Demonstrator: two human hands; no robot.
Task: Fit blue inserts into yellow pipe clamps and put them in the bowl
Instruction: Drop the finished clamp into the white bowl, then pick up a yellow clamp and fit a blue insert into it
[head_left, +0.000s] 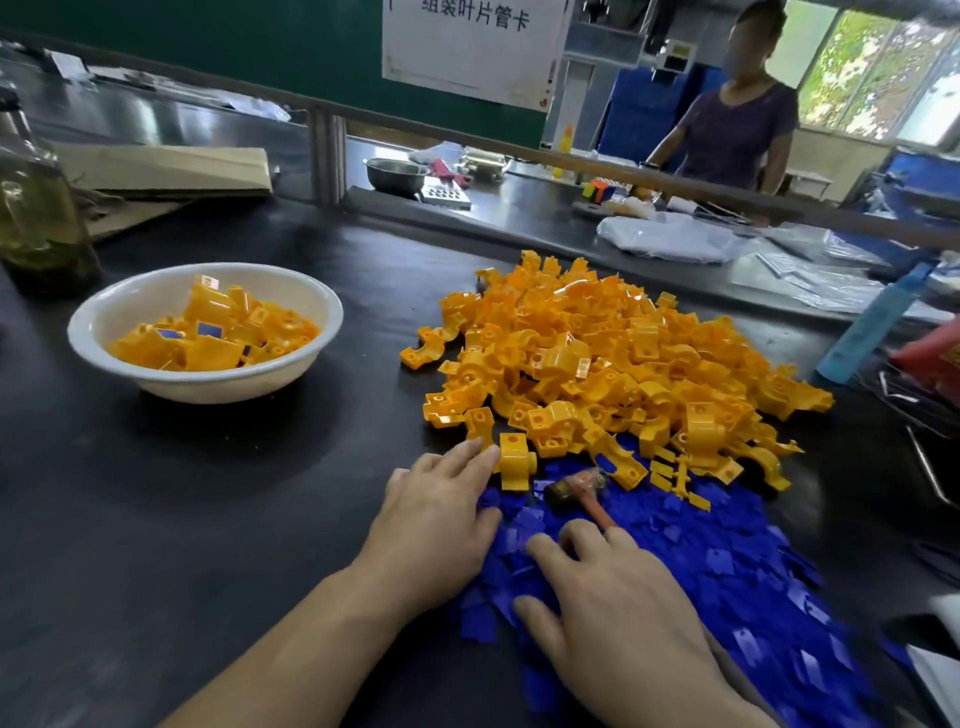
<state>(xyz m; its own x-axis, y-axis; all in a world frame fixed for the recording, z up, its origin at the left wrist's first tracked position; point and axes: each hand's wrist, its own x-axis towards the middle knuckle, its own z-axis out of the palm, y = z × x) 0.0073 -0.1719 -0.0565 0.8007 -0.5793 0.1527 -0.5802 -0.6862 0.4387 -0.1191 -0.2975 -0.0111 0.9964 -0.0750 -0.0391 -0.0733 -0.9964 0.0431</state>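
Pick-up step: left hand (436, 519), fingers straight, touches a yellow pipe clamp (516, 461); right hand (618, 603) lies spread on the blue inserts (737, 566). Next, probably: pinch one of each.

A black tabletop (208, 493) sits by a green wall (208, 47) with a white sign (467, 47). Daylight comes through a window (872, 67). A person (737, 130) stands behind.
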